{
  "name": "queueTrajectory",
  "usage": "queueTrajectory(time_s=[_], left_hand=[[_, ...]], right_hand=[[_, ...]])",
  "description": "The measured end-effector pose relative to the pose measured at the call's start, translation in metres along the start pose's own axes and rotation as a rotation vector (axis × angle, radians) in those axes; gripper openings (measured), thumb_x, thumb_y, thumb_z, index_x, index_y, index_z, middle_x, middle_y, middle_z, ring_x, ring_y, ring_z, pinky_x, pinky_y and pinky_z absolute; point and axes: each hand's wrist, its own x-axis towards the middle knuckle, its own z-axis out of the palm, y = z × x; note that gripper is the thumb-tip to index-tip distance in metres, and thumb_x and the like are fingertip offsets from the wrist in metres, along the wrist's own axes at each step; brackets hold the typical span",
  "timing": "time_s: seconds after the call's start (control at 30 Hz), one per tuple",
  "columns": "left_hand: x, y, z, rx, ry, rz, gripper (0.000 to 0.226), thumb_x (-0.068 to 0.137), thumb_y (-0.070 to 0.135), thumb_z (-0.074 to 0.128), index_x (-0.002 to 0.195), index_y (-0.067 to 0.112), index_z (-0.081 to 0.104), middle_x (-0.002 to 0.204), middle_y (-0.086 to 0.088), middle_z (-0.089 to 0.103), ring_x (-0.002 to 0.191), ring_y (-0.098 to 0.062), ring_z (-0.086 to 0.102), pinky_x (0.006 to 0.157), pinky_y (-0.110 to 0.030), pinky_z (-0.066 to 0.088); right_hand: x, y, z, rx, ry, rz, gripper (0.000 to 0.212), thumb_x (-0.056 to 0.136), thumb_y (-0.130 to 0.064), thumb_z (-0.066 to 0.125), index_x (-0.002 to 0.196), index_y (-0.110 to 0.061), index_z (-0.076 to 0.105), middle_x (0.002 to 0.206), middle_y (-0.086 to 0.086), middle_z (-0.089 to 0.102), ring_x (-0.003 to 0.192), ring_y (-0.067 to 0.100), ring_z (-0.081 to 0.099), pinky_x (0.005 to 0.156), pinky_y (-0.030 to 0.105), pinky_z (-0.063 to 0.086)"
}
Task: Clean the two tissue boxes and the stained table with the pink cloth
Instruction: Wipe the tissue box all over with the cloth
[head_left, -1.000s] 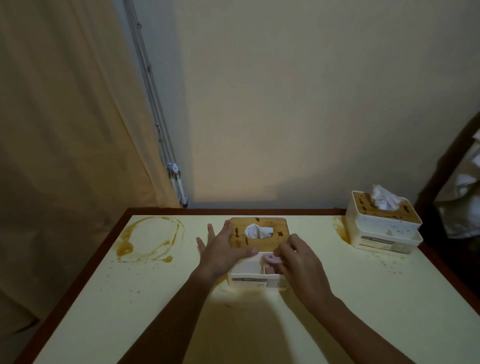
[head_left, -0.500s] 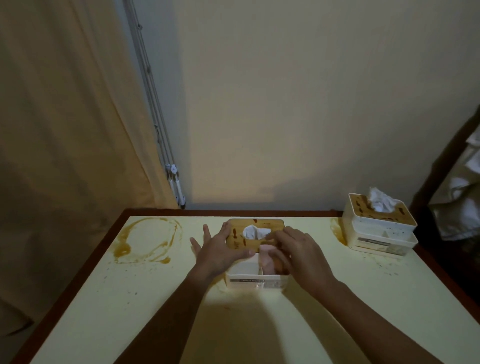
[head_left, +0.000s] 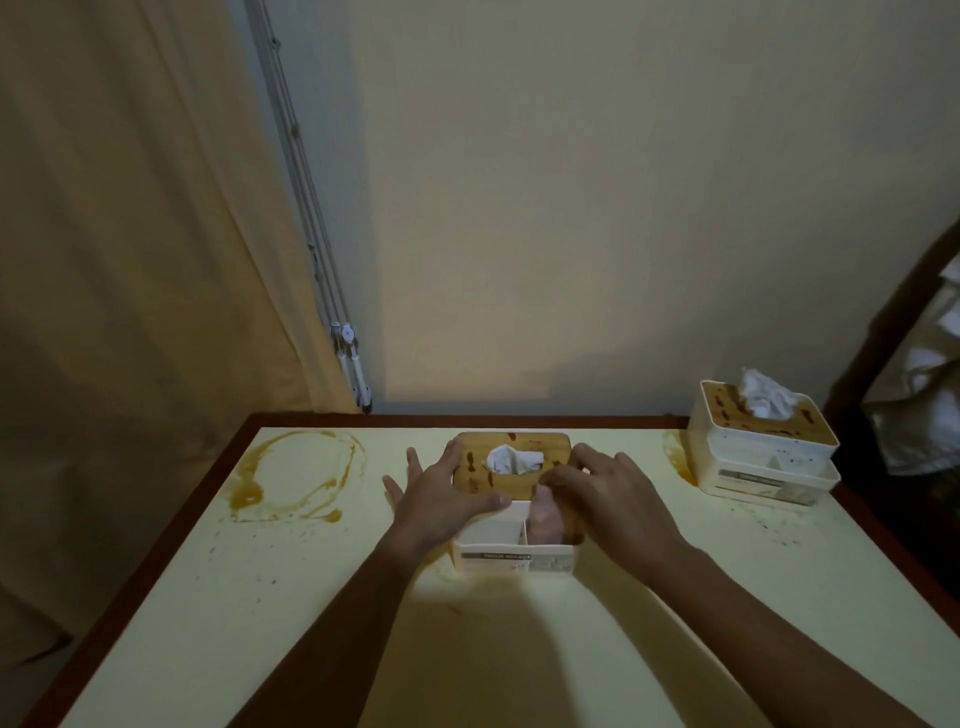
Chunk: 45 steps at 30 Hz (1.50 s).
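A white tissue box with a stained wooden lid (head_left: 511, 460) stands mid-table. My left hand (head_left: 441, 493) rests against its left side, thumb across the front edge, fingers spread. My right hand (head_left: 605, 491) grips the pink cloth (head_left: 543, 517), pressing it into the box's front right compartment. A second tissue box (head_left: 758, 447), also stained on its lid, sits at the far right corner. The cream table (head_left: 322, 597) carries a brown ring stain (head_left: 291, 475) at the far left and another brown smear (head_left: 675, 452) beside the second box.
Small brown specks dot the table near both stains. A beige curtain (head_left: 130, 260) hangs at the left and a plain wall stands behind. Dark furniture with pale fabric (head_left: 924, 415) is at the right edge. The table has a dark wooden rim (head_left: 156, 551).
My right hand has pushed the pink cloth from the box's front edge down into the front compartment. The left hand stays on the box.
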Motion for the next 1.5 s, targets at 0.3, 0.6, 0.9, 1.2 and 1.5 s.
queueTrajectory(time_s=[0.3, 0.6, 0.9, 1.2, 1.5], left_hand=[[0.0, 0.002, 0.002, 0.112, 0.091, 0.087, 0.103, 0.072, 0.074, 0.064, 0.154, 0.03, 0.018, 0.162, 0.0, 0.021, 0.15, -0.026, -0.014, 0.115, -0.058, -0.016], [0.008, -0.002, 0.013, 0.09, 0.11, 0.121, 0.102, 0.07, 0.073, 0.066, 0.151, 0.027, 0.022, 0.162, 0.002, 0.018, 0.148, -0.023, -0.022, 0.113, -0.054, -0.022], [0.015, 0.0, 0.011, 0.051, -0.105, 0.044, 0.112, 0.082, 0.059, 0.065, 0.154, 0.017, -0.009, 0.162, -0.002, -0.018, 0.142, -0.03, -0.035, 0.113, -0.051, -0.021], [0.014, -0.001, 0.011, 0.049, -0.117, 0.038, 0.111, 0.083, 0.06, 0.063, 0.155, 0.017, -0.01, 0.163, -0.002, -0.019, 0.144, -0.029, -0.032, 0.113, -0.051, -0.02], [0.012, 0.001, 0.009, 0.096, -0.142, 0.026, 0.11, 0.085, 0.064, 0.058, 0.154, 0.018, -0.013, 0.162, -0.003, -0.021, 0.143, -0.028, -0.033, 0.112, -0.052, -0.021]], right_hand=[[-0.027, 0.004, 0.013, 0.085, -0.123, 0.044, 0.009, 0.088, -0.035, 0.065, 0.09, -0.03, 0.072, 0.089, -0.009, 0.06, 0.071, 0.012, 0.06, 0.057, 0.024, 0.043], [-0.004, -0.028, 0.021, 0.356, 0.018, 0.239, 0.011, 0.088, -0.018, 0.072, 0.079, -0.02, 0.067, 0.085, -0.008, 0.063, 0.073, 0.011, 0.06, 0.063, 0.029, 0.049], [-0.006, -0.025, 0.029, 0.264, -0.198, 0.323, 0.015, 0.086, -0.015, 0.067, 0.071, -0.019, 0.067, 0.085, -0.002, 0.071, 0.076, 0.016, 0.064, 0.068, 0.031, 0.054], [-0.015, -0.019, 0.027, 0.321, 0.034, 0.143, 0.008, 0.087, -0.013, 0.072, 0.082, -0.018, 0.068, 0.086, -0.005, 0.064, 0.072, 0.011, 0.061, 0.06, 0.027, 0.05], [-0.001, -0.014, 0.023, 0.126, -0.213, 0.172, 0.015, 0.089, -0.022, 0.062, 0.08, -0.017, 0.073, 0.088, 0.001, 0.067, 0.078, 0.019, 0.064, 0.069, 0.034, 0.053]])
